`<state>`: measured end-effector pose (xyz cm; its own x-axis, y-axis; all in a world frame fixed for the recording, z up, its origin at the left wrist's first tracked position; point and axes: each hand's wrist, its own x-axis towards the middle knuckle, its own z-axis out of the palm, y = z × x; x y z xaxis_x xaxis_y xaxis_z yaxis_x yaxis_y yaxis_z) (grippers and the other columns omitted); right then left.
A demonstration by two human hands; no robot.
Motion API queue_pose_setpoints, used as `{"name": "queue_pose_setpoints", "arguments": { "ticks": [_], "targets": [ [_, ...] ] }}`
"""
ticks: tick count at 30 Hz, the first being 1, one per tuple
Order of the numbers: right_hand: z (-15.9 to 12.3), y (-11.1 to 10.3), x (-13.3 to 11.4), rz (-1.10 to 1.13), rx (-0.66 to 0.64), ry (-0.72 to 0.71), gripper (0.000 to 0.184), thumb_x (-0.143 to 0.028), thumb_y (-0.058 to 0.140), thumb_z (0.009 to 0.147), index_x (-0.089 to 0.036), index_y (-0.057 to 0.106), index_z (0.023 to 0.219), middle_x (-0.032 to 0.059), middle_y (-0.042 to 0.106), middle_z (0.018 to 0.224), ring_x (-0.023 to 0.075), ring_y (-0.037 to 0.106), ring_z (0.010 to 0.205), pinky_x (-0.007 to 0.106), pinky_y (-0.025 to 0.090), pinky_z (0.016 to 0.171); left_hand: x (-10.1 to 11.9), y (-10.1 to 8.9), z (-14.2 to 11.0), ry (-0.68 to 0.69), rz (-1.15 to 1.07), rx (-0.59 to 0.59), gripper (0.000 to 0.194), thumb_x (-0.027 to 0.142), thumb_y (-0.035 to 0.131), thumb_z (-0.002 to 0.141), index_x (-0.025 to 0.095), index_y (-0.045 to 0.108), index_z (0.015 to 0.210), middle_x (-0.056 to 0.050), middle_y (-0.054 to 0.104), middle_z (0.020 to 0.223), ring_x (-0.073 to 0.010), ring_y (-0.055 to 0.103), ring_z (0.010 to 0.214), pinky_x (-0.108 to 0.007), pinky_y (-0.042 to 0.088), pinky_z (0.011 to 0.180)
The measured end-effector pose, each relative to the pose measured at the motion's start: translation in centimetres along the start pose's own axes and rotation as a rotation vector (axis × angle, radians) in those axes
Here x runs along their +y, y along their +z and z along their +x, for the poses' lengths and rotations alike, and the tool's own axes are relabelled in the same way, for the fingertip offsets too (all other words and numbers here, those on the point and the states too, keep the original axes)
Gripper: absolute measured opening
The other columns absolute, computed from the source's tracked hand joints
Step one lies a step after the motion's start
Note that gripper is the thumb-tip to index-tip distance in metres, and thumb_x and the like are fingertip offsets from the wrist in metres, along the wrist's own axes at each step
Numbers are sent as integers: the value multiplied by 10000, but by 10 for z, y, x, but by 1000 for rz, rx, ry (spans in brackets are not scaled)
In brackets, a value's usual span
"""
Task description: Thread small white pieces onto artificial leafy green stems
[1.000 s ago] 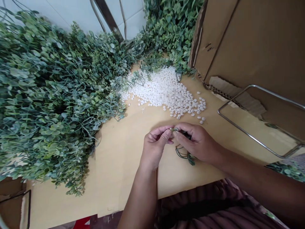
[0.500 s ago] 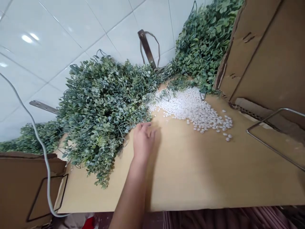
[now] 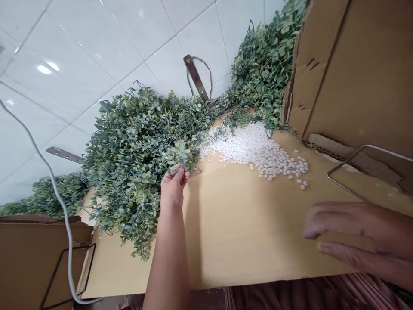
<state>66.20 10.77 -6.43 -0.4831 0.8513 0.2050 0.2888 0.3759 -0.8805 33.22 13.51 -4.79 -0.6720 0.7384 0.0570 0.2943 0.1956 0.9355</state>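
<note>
In the head view, the left hand (image 3: pixel 173 187) is pinching a leafy sprig (image 3: pixel 179 155), its grip closed with thumb and fingertips together on the lower part. The sprig is sitting against the right-hand side of the big foliage heap (image 3: pixel 125 137), its blurred leaves overlapping the heap's, so I cannot tell whether it is hanging free or lying tangled. If its stems are hooking others, a pull could be dragging several sprigs out at once, or tearing leaves off. A thin stem loop (image 3: pixel 196 169) is sticking out beside the fingers and could be catching in the same way.

The white pieces (image 3: pixel 251 150) are lying loose just right of the heap, with some foliage trailing over their far left edge. Foliage sliding that way could be scattering them across the desk (image 3: pixel 238 224); a few are already resting apart on the near right side.

The right hand (image 3: pixel 355 234) is hovering over the right part of the desk, blurred, its grip apart, thumb away from the fingers, nothing visible between them. The wire frame (image 3: pixel 346 189) is standing out from the cardboard box (image 3: pixel 364 86) just beyond it, so a careless sweep could be knocking knuckles or snagging there.
</note>
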Motion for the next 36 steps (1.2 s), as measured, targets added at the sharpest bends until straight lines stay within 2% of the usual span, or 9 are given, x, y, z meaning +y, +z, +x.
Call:
{"name": "queue_pose_setpoints", "arguments": {
  "ticks": [3, 4, 8, 14, 18, 22, 27, 32, 36],
  "targets": [
    [24, 1, -4, 116, -269, -13, 224, -466, 537, 823, -292, 677, 799, 57, 660, 757, 180, 615, 686, 265, 487, 602, 11, -3, -18, -94, -470, -55, 328, 284, 779, 519, 159, 593, 759, 35, 598, 652, -49, 542, 547, -159, 408, 533],
    [30, 4, -3, 169, -237, 12, 237, -461, 525, 834, -272, 667, 830, 55, 660, 773, 180, 620, 708, 264, 493, 627, 12, 1, -28, -104, -522, -59, 350, 272, 804, 483, 161, 603, 747, 40, 607, 648, -45, 542, 541, -156, 412, 531],
    [53, 30, 2, 272, -247, 120, 353, -478, 541, 809, -190, 584, 1009, 81, 631, 916, 193, 607, 833, 306, 506, 709, 3, 32, -74, -137, -422, -192, 296, 261, 804, 507, 157, 628, 722, 35, 634, 595, -66, 559, 520, -183, 447, 549],
    [73, 71, 10, 250, -149, 148, 291, -374, 602, 732, -153, 559, 915, 98, 622, 946, 211, 599, 861, 347, 497, 745, -15, 65, -119, -55, -344, -384, 215, 251, 738, 618, 173, 660, 803, -44, 718, 835, -164, 644, 785, -274, 495, 751],
    [75, 75, 19, 423, -111, 189, 213, -325, 567, 756, -160, 555, 890, 63, 659, 859, 196, 630, 824, 342, 496, 765, -17, 61, -124, -23, -266, -464, 197, 262, 694, 681, 169, 675, 854, -61, 711, 900, -181, 630, 867, -293, 466, 829],
    [73, 68, 25, 575, -25, 229, 219, -344, 606, 719, -172, 551, 843, 33, 651, 812, 171, 623, 805, 341, 492, 786, -16, 51, -121, -94, -253, -427, 254, 375, 733, 631, 162, 685, 759, -50, 694, 782, -164, 617, 750, -279, 477, 745],
    [67, 62, 22, 725, 39, 352, 250, -380, 634, 708, -180, 571, 843, 17, 636, 792, 143, 621, 760, 357, 500, 800, -18, 40, -113, -183, -301, -380, 358, 509, 688, 644, 172, 715, 765, -58, 707, 848, -143, 616, 692, -264, 477, 669],
    [64, 60, 17, 919, 75, 482, 232, -323, 706, 616, -179, 587, 755, 3, 644, 777, 126, 627, 697, 339, 518, 771, -15, 38, -109, -241, -344, -316, 297, 417, 782, 549, 161, 707, 679, -24, 684, 683, -116, 585, 650, -224, 462, 644],
    [63, 58, 14, 1024, 123, 591, 209, -243, 710, 546, -178, 589, 703, -9, 648, 723, 123, 620, 649, 306, 513, 706, -13, 33, -110, -192, -305, -413, 253, 397, 737, 628, 163, 698, 715, -27, 686, 713, -118, 591, 683, -217, 463, 658]
  ]
}}
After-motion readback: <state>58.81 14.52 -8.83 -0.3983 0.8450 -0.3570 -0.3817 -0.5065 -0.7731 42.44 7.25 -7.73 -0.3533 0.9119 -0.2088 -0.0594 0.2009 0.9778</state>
